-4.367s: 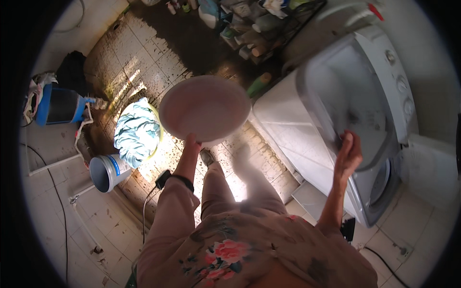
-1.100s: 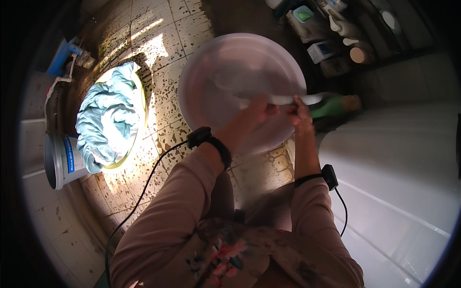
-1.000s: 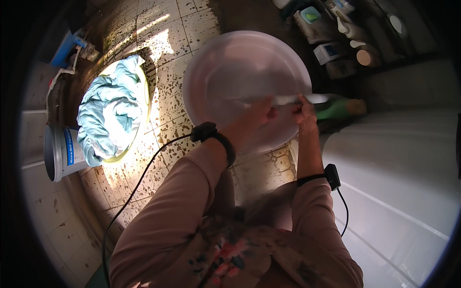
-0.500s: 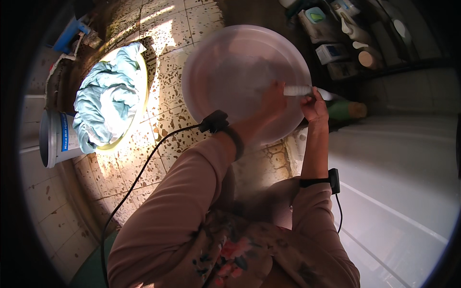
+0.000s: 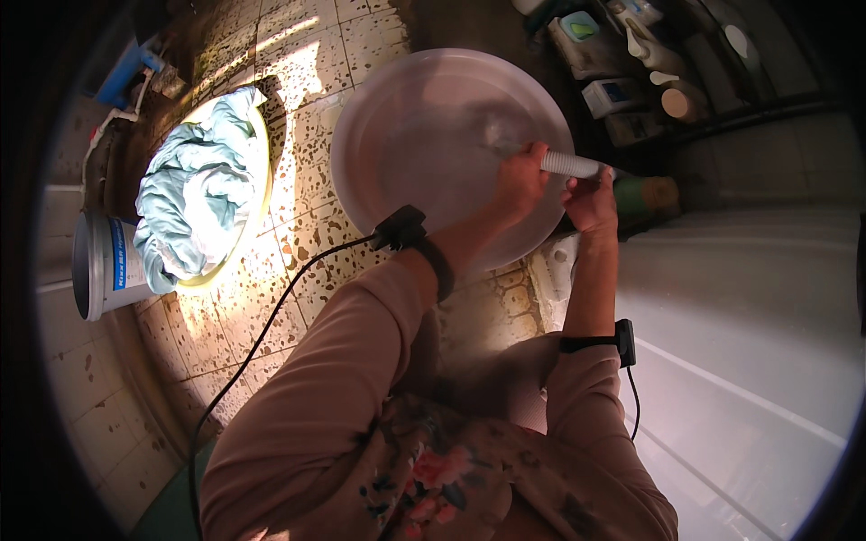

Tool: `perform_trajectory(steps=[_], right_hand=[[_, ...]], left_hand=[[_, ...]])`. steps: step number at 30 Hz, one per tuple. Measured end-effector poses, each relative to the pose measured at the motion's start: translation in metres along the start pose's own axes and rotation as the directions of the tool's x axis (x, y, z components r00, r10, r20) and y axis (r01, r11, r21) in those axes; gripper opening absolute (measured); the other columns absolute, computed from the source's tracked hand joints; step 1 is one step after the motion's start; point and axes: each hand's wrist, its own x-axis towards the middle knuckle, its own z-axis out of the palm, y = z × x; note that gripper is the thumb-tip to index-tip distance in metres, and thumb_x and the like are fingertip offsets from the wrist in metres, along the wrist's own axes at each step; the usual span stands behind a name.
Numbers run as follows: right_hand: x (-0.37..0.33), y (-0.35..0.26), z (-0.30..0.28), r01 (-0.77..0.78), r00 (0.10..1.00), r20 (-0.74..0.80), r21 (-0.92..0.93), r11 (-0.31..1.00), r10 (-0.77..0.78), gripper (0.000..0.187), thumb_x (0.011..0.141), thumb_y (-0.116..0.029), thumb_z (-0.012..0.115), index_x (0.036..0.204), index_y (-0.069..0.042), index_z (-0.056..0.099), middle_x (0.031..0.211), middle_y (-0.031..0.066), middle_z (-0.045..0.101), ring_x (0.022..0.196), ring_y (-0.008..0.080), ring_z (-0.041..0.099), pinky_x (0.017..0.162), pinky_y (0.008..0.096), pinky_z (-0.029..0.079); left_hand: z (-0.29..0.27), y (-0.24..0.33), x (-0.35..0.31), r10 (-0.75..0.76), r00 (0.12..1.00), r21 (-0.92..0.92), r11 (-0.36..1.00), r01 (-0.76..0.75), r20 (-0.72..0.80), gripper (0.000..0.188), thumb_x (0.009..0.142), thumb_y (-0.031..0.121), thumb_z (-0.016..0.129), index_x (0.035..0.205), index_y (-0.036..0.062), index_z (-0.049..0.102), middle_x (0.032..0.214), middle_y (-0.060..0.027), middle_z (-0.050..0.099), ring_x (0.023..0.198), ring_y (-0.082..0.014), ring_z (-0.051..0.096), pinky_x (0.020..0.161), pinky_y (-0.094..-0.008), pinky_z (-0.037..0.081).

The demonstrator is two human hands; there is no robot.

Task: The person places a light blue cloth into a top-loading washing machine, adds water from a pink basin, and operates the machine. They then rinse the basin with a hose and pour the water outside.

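Note:
A white corrugated hose (image 5: 568, 164) stretches between my two hands over the right side of a wide, round, pale basin (image 5: 361, 194). My left hand (image 5: 523, 183) is closed around the hose near its end, inside the basin's rim. Further along, my right hand (image 5: 591, 206) grips the hose with thumb and fingers just past the rim. Beyond my left hand, the water (image 5: 496, 135) in the basin is splashing and rippled. Cloudy water covers the basin's bottom.
A yellow tub (image 5: 268, 176) heaped with light blue cloth (image 5: 203, 180) stands on the tiled floor at left, beside a grey bucket (image 5: 87, 266). Bottles and boxes fill a shelf (image 5: 622, 95) at upper right. A white appliance-like surface (image 5: 740, 316) lies at right. A black cable (image 5: 271, 316) trails from my left wrist.
My left hand has risen slightly and now wraps the hose near its end. A splash has appeared in the basin beyond it. My right hand has barely moved.

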Motion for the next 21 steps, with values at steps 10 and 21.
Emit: perform_trajectory(steps=[10,21], right_hand=[[0.027,0.065,-0.069,-0.111,0.895,-0.423,-0.521,0.847,-0.143,0.026,0.084,-0.033,0.053,0.098,-0.011,0.056,0.088,0.0032,0.056,0.076,0.0196,0.051,0.062,0.0401,0.045],[0.006,0.017,-0.003,0.401,0.585,0.273,-0.916,-0.021,-0.764,0.048,0.082,-0.040,0.060,0.112,-0.002,0.054,0.080,0.0123,0.063,0.069,0.0207,0.062,0.062,0.0342,0.050]], left_hand=[[-0.002,-0.027,0.001,-0.071,0.990,0.237,0.971,0.040,0.125,0.033,0.074,0.015,0.063,0.105,0.0129,0.054,0.101,-0.0085,0.059,0.084,-0.0313,0.061,0.071,-0.0426,0.049],[-0.033,-0.014,-0.009,0.413,0.795,0.639,0.476,-0.604,0.445,0.030,0.076,0.017,0.057,0.103,0.0034,0.053,0.091,-0.0168,0.058,0.085,-0.0335,0.059,0.073,-0.0439,0.046]])
